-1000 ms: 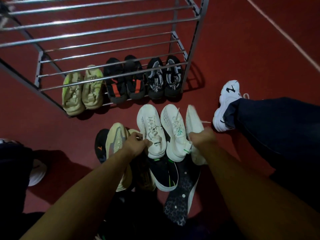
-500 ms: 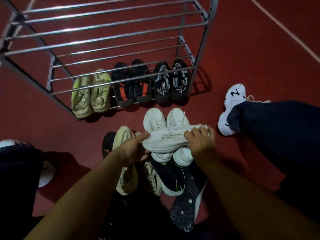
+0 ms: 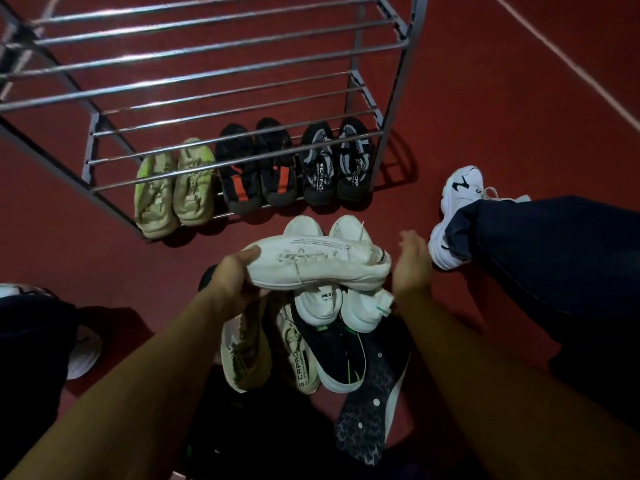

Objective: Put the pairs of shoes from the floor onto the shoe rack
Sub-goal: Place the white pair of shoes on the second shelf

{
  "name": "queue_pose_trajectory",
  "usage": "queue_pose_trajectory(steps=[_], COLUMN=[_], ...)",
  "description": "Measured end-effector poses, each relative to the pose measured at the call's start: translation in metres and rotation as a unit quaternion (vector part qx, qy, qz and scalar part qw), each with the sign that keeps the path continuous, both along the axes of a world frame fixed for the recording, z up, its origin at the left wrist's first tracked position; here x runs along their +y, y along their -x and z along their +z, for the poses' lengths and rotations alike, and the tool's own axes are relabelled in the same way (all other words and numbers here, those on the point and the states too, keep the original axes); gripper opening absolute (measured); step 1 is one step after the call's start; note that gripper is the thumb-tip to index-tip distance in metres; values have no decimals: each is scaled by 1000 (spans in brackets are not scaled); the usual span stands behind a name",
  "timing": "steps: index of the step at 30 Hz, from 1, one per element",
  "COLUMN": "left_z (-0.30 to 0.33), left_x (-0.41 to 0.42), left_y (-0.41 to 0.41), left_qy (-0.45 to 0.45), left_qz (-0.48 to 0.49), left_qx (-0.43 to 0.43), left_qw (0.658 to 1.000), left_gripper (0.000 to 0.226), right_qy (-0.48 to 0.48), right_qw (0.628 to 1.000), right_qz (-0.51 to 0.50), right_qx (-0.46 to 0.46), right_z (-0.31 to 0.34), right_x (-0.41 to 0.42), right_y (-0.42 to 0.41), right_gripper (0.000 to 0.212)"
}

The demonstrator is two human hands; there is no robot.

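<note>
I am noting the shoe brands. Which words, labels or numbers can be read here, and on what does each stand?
"CAPRO": side of the beige shoe on the floor.
"GNED": heel tab of the white shoe, cut off on the left.
"AORENG": black-and-white shoe on the shoe rack, uncertain.
Small print on the held white shoe: unreadable.

White shoe [image 3: 318, 263] showing grey lettering; black pair [image 3: 258, 169] flashing orange stripes; silver rack [image 3: 214, 88] gleaming over the dark red floor [image 3: 502, 98].
</note>
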State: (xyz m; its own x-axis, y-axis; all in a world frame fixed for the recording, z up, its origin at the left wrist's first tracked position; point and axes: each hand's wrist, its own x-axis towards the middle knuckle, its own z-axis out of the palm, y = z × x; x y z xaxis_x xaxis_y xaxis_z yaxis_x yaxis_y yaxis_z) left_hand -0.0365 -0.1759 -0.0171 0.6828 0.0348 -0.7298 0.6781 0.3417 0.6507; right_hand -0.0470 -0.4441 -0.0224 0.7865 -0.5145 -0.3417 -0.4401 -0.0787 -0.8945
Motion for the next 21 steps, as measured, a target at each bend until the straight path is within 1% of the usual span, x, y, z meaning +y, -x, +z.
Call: queue_pose_trajectory(steps=[1, 2, 3, 5, 7, 9, 10, 11, 12, 13, 14, 15, 16, 17, 18, 19, 20, 21], left_z=[-1, 0, 0, 3, 7, 19, 26, 28, 31, 29, 25, 15, 0, -13, -23, -29, -32, -31], left_x=[5, 6, 7, 3, -2, -12, -18, -25, -32, -37, -40, -42, -43, -44, -46, -47, -50, -52], left_y=[-1, -3, -4, -7, -12, -18, -22, -27, -29, -30, -30, -28, -23, -16, -5, 5, 13, 18], left_qy=[9, 14, 12, -4, 0, 30, 46, 36, 2, -69, -156, -245, -316, -372, -408, -417, -411, -390], left_qz=[-1, -9, -19, -36, -32, -3, 15, 42, 65, 66, 31, -41, -132, -227, -302, -339, -347, -340], left_qx=[3, 6, 4, -9, -45, -88, -96, -86, -62, -41, -28, -20, -11, 9, 34, 57, 70, 76], left_qw=[1000, 1000, 1000, 999, 998, 996, 994, 995, 996, 995, 987, 968, 939, 900, 861, 841, 840, 853], left_gripper=[34, 40, 44, 48, 53, 62, 67, 68, 62, 51, 39, 28, 22, 28, 43, 60, 77, 91], right_qy=[-162, -283, -344, -386, -373, -392, -413, -427, -427, -419, -404, -388, -365, -329, -267, -179, -95, -37], right_qw=[984, 952, 928, 907, 909, 901, 894, 889, 892, 896, 904, 912, 922, 935, 953, 970, 977, 978], right_qz=[-17, -15, 7, 72, 121, 133, 127, 113, 92, 78, 67, 60, 56, 57, 71, 103, 141, 166], right_qx=[70, 116, 144, 151, 138, 126, 121, 118, 119, 123, 120, 119, 119, 120, 122, 126, 125, 124], right_z=[-1, 1, 5, 7, 8, 6, 5, 2, 0, -4, -8, -8, -9, -10, -8, -8, -9, -11], right_x=[-9, -17, -21, -18, -13, -14, -15, -17, -18, -19, -20, -19, -19, -17, -15, -12, -8, -6], right_y=[-5, -7, -6, -2, -3, -7, -10, -12, -12, -12, -12, -10, -8, -6, -3, 1, 5, 7], right_gripper=[63, 66, 64, 51, 42, 50, 57, 64, 67, 68, 66, 64, 60, 53, 44, 37, 34, 32])
